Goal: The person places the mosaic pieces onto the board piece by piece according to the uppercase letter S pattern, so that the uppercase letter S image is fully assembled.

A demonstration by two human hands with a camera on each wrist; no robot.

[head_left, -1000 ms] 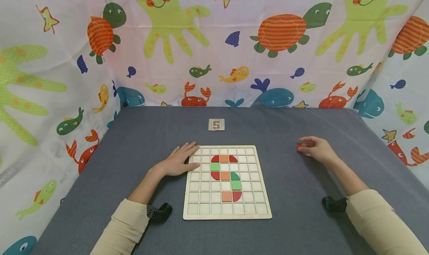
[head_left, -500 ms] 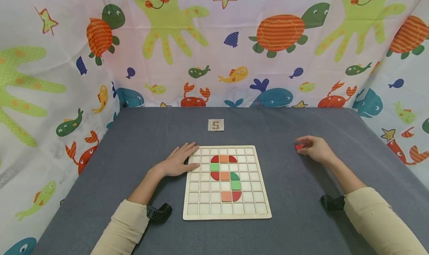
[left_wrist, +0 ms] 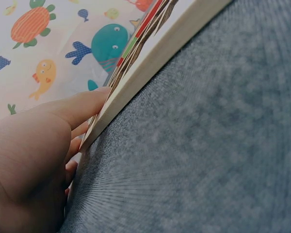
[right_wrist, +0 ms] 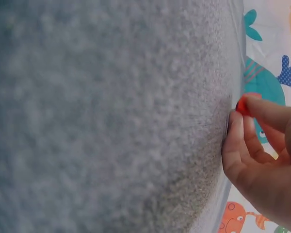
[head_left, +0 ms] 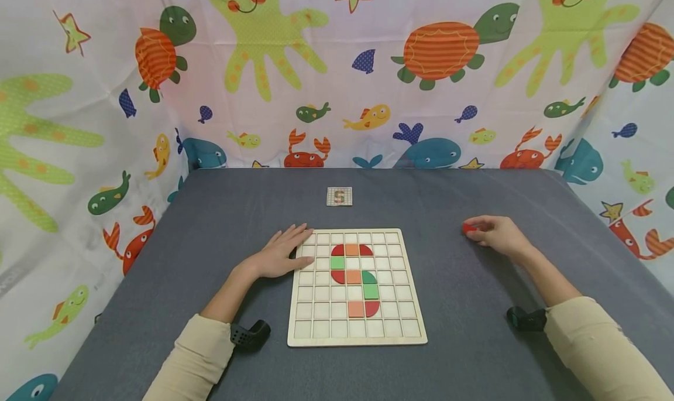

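A pale wooden grid board lies on the table. Red quarter-round tiles, orange square tiles, green square tiles and one dark green quarter-round tile fill some of its cells. My left hand rests at the board's upper left edge, fingers extended. In the left wrist view, its thumb touches the board's rim. Right of the board, my right hand pinches a small red piece between thumb and fingers, close to the table surface. The fingers hide part of its shape.
A small card with an S pattern on a grid lies behind the board. Grey cloth covers the table. A curtain printed with sea animals hangs along the back and sides.
My right hand has shifted slightly left with the red piece, which now shows a little more between the fingertips. The left hand and the board have stayed put.
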